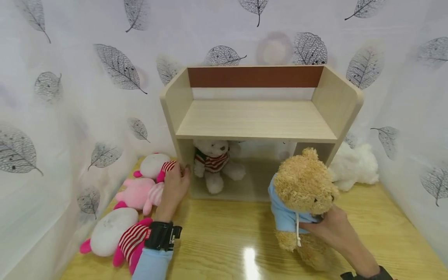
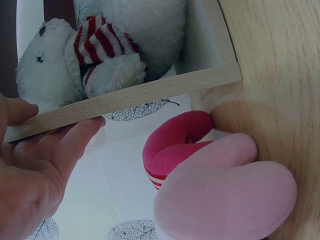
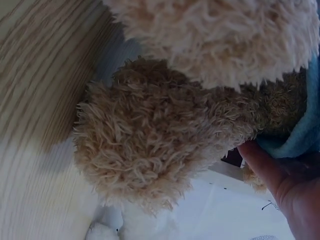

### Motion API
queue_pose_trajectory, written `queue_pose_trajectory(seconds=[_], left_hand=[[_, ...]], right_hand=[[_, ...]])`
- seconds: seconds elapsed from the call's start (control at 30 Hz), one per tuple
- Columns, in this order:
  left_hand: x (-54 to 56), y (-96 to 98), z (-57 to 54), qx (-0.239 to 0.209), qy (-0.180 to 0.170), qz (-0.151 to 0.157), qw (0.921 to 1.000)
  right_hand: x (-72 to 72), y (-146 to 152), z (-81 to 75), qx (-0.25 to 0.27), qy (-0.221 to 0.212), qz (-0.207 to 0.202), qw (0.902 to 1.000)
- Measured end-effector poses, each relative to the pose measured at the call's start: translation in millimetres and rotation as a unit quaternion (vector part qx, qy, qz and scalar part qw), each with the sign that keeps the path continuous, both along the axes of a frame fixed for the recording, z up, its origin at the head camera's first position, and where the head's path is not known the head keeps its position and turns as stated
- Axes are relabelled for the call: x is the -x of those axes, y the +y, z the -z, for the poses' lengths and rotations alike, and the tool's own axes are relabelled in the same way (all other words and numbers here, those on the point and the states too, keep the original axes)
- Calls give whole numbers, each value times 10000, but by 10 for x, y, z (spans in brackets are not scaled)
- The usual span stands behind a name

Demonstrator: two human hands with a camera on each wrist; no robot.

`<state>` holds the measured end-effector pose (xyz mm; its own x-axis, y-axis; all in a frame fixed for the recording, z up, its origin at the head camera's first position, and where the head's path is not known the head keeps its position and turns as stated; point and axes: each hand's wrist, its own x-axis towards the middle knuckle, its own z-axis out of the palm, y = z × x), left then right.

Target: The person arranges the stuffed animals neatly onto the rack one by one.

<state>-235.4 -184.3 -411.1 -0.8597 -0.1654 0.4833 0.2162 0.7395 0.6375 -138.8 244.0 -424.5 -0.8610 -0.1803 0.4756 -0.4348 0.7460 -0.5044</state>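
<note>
My right hand (image 1: 336, 230) holds a curly tan teddy bear (image 1: 303, 184) in a blue hoodie, at the front right of a small wooden shelf (image 1: 253, 118). In the right wrist view, my thumb lies against the blue hoodie (image 3: 314, 115), beside the bear's furry leg (image 3: 145, 140). My left hand (image 1: 175, 190) grips the shelf's left side panel (image 2: 130, 97), thumb on the inner face and fingers on the outer one. Inside the lower compartment, at the left, sits a white teddy bear (image 1: 214, 163) in a red-and-white striped sweater.
Along the left lie a white-and-magenta plush (image 1: 152, 166), a pink plush (image 1: 136, 192) and a larger striped-shirt plush (image 1: 113, 232). A fluffy white plush (image 1: 355, 165) lies right of the shelf. Leaf-patterned cloth (image 1: 84, 128) surrounds the wooden table (image 1: 217, 237).
</note>
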Motion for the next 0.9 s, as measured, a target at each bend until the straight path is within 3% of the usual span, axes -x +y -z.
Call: queue_pose_trajectory(seconds=[0.13,0.33,0.47,0.77,0.9], left_hand=[[10,-7,-6,-28,18,45,10000],[-7,-5,-23,-43,-69,56,10000],[-13,-10,-20,-61,-160,52,9998],[0,-16,3,-92,-38,102,9999],[3,-12,-4,-90,8,107,9999]], right_hand=[[30,-73,19,-71,144,13,9999],[66,-158,47,0,-107,79,9999],[125,-225,100,54,256,98,9996],[299,-412,146,309,579,204,9976],[379,-472,145,402,332,504,9974]])
